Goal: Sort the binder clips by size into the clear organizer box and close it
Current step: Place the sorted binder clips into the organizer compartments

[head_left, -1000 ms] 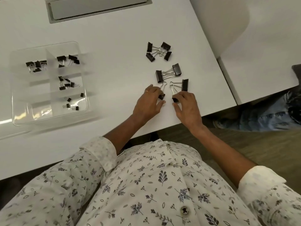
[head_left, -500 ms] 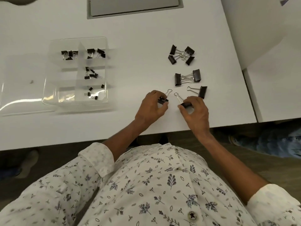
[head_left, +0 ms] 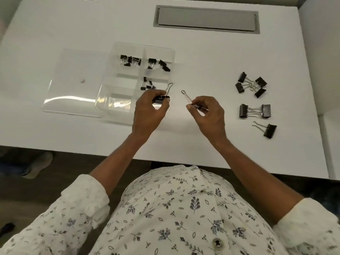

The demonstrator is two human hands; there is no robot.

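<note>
My left hand (head_left: 149, 109) pinches a large black binder clip (head_left: 162, 98) above the near right corner of the clear organizer box (head_left: 117, 100), wire handle pointing up. My right hand (head_left: 209, 115) pinches a second large clip (head_left: 191, 102) just to the right, handle angled up-left. The box holds small and medium clips (head_left: 158, 64) in its far and middle compartments. Its clear lid (head_left: 73, 96) lies open to the left. On the table at the right lie a cluster of clips (head_left: 251, 84), a pair of large clips (head_left: 254, 110) and a single large clip (head_left: 266, 129).
A grey recessed cable hatch (head_left: 206, 20) sits in the white table (head_left: 202, 140) at the back. The table's near edge runs just below my wrists. A second white surface (head_left: 329, 70) adjoins on the right. A shoe (head_left: 36, 164) shows on the floor at the left.
Both hands have lifted their clips off the table and carried them left toward the box. My view has shifted, so the box appears nearer the centre.
</note>
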